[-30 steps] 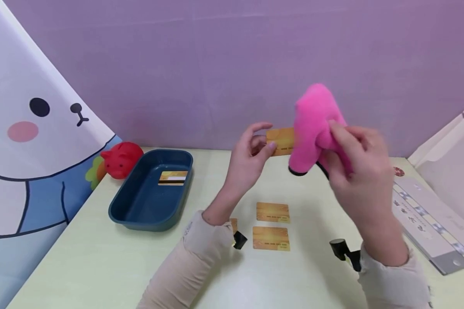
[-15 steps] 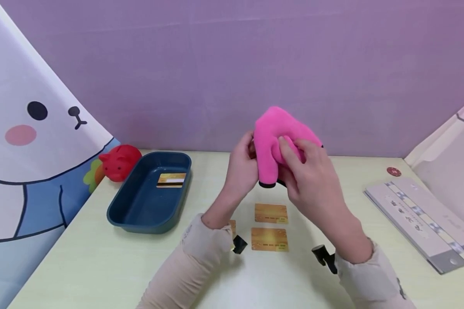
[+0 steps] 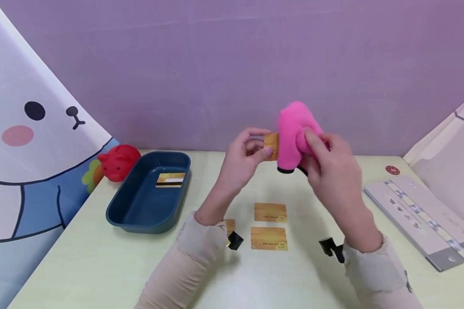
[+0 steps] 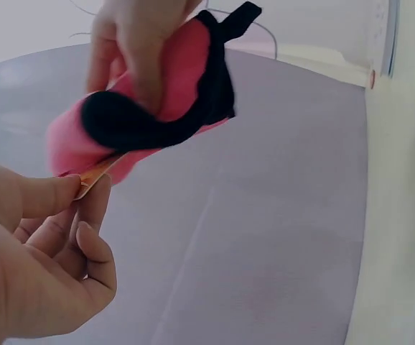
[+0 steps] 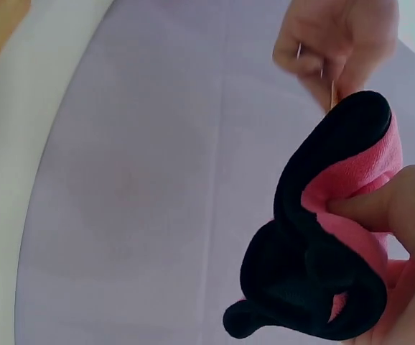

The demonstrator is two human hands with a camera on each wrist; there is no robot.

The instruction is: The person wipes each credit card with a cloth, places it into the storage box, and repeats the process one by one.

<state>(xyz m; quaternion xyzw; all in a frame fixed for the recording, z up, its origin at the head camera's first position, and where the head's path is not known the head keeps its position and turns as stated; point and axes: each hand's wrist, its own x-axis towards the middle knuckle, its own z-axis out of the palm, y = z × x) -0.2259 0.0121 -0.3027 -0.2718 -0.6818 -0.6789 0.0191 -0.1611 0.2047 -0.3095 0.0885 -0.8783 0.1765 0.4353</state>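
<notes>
The left hand (image 3: 240,162) is pinching a gold card (image 3: 271,146) between thumb and fingers, up in the air above the table (image 3: 309,283). Just beside it, the right hand (image 3: 335,174) is gripping a bunched pink cloth (image 3: 289,139) with black edging (image 4: 125,123). The cloth is covering the card's far part from where I'm standing, and from the left wrist the card seems to be touching the cloth.

Beneath the hands, two more cards are lying flat: a farther card (image 3: 270,212) and a nearer card (image 3: 269,238), set a little apart. A partly hidden card (image 3: 230,225) is peeking out beside the left sleeve (image 3: 201,244).

Farther left, a blue tray (image 3: 141,212) is sitting with a striped card (image 3: 170,180) lying inside, and a red piggy bank (image 3: 120,163) is standing by its far left corner. Over on the right, a grey folder (image 3: 421,221) is lying slantwise, with a small red chip (image 3: 392,170) resting just behind it. A purple backdrop (image 3: 232,73) is hanging behind everything.
</notes>
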